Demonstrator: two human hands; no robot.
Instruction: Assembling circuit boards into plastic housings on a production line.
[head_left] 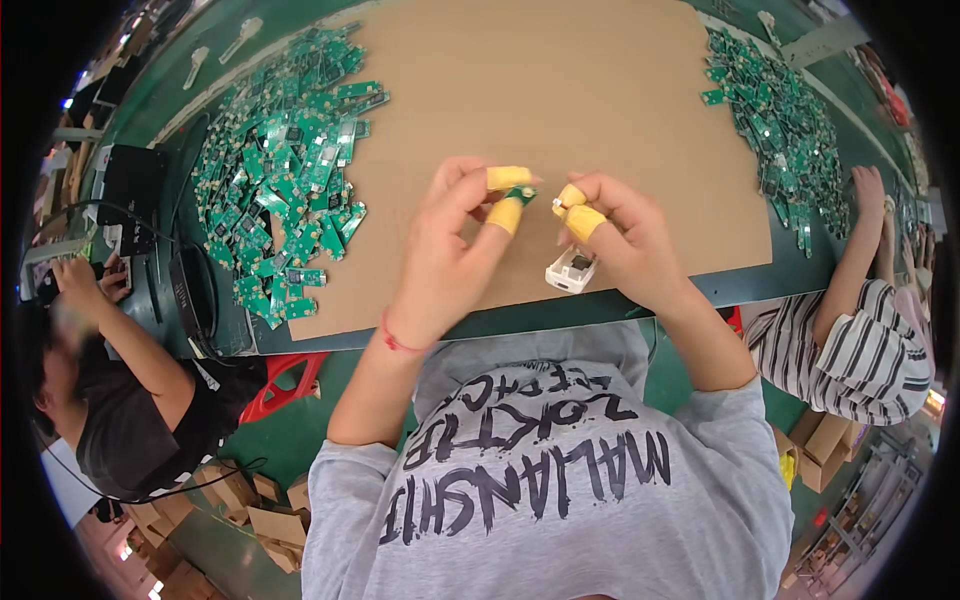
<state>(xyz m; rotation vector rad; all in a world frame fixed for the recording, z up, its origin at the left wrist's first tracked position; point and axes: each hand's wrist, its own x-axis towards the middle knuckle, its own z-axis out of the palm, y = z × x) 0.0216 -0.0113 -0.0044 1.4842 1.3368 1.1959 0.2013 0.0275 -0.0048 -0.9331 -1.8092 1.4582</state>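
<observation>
Case (562, 281), white, showed just below right hand (632, 238), dark part (580, 263) inside; hold on it unclear. Right hand pinched small white piece (558, 204). Left hand (450, 245) pinched green board (522, 193) above cardboard sheet (540, 90).

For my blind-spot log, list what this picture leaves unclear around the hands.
In the head view:
Green board: partly hidden by the left hand.
White casing: upper end hidden by the right hand.
Small white piece in the same hand: too small to identify.
</observation>
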